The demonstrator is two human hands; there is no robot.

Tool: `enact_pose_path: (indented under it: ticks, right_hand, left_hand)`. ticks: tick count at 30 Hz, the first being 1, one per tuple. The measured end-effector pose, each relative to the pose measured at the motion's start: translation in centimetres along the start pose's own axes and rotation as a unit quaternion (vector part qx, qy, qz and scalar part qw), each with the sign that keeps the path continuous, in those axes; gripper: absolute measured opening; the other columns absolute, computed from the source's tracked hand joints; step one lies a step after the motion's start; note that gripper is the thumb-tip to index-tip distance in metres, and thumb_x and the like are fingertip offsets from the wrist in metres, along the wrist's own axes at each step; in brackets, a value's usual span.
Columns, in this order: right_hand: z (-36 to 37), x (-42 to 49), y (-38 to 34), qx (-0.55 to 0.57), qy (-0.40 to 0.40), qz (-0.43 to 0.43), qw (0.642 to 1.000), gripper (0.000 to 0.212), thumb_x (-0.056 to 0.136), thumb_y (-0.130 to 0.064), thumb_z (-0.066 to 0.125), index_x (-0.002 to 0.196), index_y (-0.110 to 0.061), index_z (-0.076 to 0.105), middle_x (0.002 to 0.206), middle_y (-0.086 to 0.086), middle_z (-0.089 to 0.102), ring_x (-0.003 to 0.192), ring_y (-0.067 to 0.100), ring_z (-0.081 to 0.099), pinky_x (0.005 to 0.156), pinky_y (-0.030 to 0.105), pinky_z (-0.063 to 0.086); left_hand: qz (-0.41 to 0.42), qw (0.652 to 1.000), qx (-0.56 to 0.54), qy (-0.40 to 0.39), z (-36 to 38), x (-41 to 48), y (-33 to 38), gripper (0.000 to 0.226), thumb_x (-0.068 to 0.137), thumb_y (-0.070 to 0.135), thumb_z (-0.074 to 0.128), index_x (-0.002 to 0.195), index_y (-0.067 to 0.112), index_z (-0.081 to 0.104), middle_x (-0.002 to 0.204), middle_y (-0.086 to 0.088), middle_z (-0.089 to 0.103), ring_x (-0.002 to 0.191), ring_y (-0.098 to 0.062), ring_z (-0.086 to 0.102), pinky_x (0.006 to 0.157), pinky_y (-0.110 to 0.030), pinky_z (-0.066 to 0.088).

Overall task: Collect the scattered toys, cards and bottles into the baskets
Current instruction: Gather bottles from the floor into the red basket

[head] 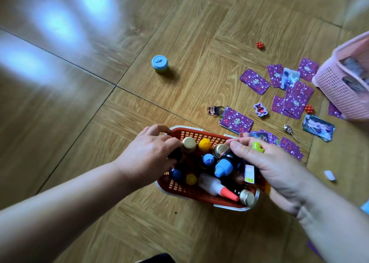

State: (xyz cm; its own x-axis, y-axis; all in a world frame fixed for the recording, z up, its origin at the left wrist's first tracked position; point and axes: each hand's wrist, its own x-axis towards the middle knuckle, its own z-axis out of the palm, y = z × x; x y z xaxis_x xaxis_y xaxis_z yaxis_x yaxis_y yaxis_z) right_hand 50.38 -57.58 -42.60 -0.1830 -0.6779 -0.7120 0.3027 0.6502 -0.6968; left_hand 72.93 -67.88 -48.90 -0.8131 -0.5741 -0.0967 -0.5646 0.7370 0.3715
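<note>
A red basket [199, 136] sits on the wooden floor, packed with several bottles that have gold, yellow and blue caps. My left hand [149, 155] reaches into its left side, fingers wrapped around a dark bottle [175, 153] beside a gold-capped one [188, 143]. My right hand [265, 167] hovers over the right side of the basket, gripping a bottle with a yellow-green cap [257, 147]. Purple cards [254, 81] lie scattered on the floor to the right. A pink basket [337, 87] stands at the right edge.
A small blue-lidded jar [159, 63] stands alone on the floor beyond the red basket. Red bead clusters [260, 45], a keychain figure [213, 110], a sticker toy [259, 109], a silver trinket [289, 130] and a white piece [330, 175] lie among the cards.
</note>
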Motion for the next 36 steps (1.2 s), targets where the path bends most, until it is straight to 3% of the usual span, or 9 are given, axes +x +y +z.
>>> enact_pose_path:
  ticks: [4, 7, 10, 16, 23, 26, 28, 33, 36]
  right_hand:
    - [0.9, -0.7, -0.2, 0.078, -0.022, 0.039, 0.996, 0.042, 0.072, -0.031, 0.066, 0.103, -0.003, 0.065, 0.085, 0.01, 0.073, 0.07, 0.019, 0.071, 0.049, 0.022, 0.052]
    - [1.9, -1.3, 0.3, 0.144, -0.019, 0.091, 0.985, 0.027, 0.081, -0.029, 0.066, 0.098, -0.008, 0.069, 0.091, 0.014, 0.073, 0.068, 0.022, 0.071, 0.048, 0.022, 0.053]
    - [3.1, -1.3, 1.3, 0.152, -0.057, 0.099, 0.982, 0.031, 0.084, -0.031, 0.064, 0.104, -0.007, 0.07, 0.099, 0.014, 0.073, 0.081, 0.026, 0.071, 0.068, 0.035, 0.058]
    - [1.1, -0.9, 1.2, -0.008, 0.113, -0.025, 0.993, 0.029, 0.092, -0.036, 0.059, 0.096, -0.007, 0.063, 0.076, 0.006, 0.06, 0.05, 0.014, 0.054, 0.042, 0.025, 0.043]
    - [-1.1, -0.7, 1.2, 0.132, 0.144, -0.064, 0.979, 0.016, 0.093, -0.001, 0.044, 0.09, -0.009, 0.058, 0.093, 0.007, 0.062, 0.075, 0.019, 0.067, 0.086, 0.048, 0.053]
    - [-1.4, -0.5, 2.2, 0.072, 0.12, -0.086, 0.987, 0.012, 0.094, -0.009, 0.053, 0.096, -0.014, 0.064, 0.112, 0.01, 0.068, 0.11, 0.026, 0.063, 0.103, 0.052, 0.044]
    - [-1.3, -0.9, 2.4, 0.001, 0.105, -0.116, 0.988, 0.009, 0.092, -0.019, 0.061, 0.098, -0.02, 0.068, 0.114, 0.003, 0.069, 0.113, 0.021, 0.062, 0.103, 0.05, 0.044]
    - [-1.2, -1.7, 2.3, -0.14, 0.082, -0.172, 0.972, 0.036, 0.067, -0.043, 0.072, 0.103, -0.041, 0.07, 0.134, -0.008, 0.058, 0.125, 0.002, 0.051, 0.103, 0.038, 0.046]
    - [-1.5, -2.0, 2.6, -0.215, 0.063, -0.176, 0.958, 0.03, 0.07, -0.033, 0.08, 0.097, -0.042, 0.071, 0.11, -0.027, 0.067, 0.11, -0.009, 0.057, 0.097, 0.024, 0.047]
  left_hand:
    - [0.008, 1.0, -0.004, 0.03, -1.0, -0.3, 0.7, 0.045, 0.075, 0.043, 0.058, 0.111, 0.016, 0.067, 0.108, 0.001, 0.068, 0.107, -0.028, 0.058, 0.093, -0.037, 0.047]
    - [0.043, 0.985, -0.163, 0.042, -2.7, -0.3, 2.5, 0.049, 0.078, 0.044, 0.064, 0.121, 0.022, 0.061, 0.118, 0.004, 0.063, 0.108, -0.013, 0.058, 0.092, -0.022, 0.045]
    - [0.087, 0.965, -0.245, 0.042, -3.6, 0.0, 4.1, 0.042, 0.081, 0.04, 0.069, 0.118, 0.02, 0.067, 0.11, 0.005, 0.066, 0.103, -0.006, 0.061, 0.089, -0.02, 0.049]
    - [0.042, 0.993, -0.107, 0.005, -3.8, -0.1, 2.7, 0.039, 0.079, 0.052, 0.054, 0.105, 0.028, 0.071, 0.098, 0.009, 0.067, 0.083, -0.006, 0.062, 0.071, -0.021, 0.051]
    - [0.111, 0.992, 0.055, 0.014, -0.4, 0.5, 2.7, 0.031, 0.076, 0.041, 0.052, 0.088, 0.023, 0.072, 0.076, 0.01, 0.068, 0.082, -0.02, 0.061, 0.065, -0.03, 0.055]
    - [0.129, 0.985, 0.11, 0.029, 0.6, 1.1, 3.0, 0.015, 0.078, 0.033, 0.058, 0.08, 0.023, 0.069, 0.071, 0.009, 0.062, 0.079, -0.02, 0.057, 0.064, -0.03, 0.05]
    - [0.136, 0.982, 0.127, 0.031, 1.1, 1.2, 3.1, 0.004, 0.077, 0.027, 0.067, 0.077, 0.023, 0.067, 0.071, 0.006, 0.06, 0.079, -0.022, 0.055, 0.064, -0.031, 0.049]
    - [0.089, 0.993, 0.08, 0.012, 1.1, 0.7, 2.7, 0.033, 0.07, 0.04, 0.073, 0.097, 0.021, 0.072, 0.09, 0.001, 0.065, 0.08, -0.024, 0.061, 0.055, -0.032, 0.054]
    - [0.007, 0.998, 0.004, 0.07, -0.2, 0.2, 2.1, 0.033, 0.084, 0.042, 0.053, 0.101, 0.021, 0.071, 0.095, 0.001, 0.066, 0.085, -0.025, 0.063, 0.066, -0.032, 0.056]
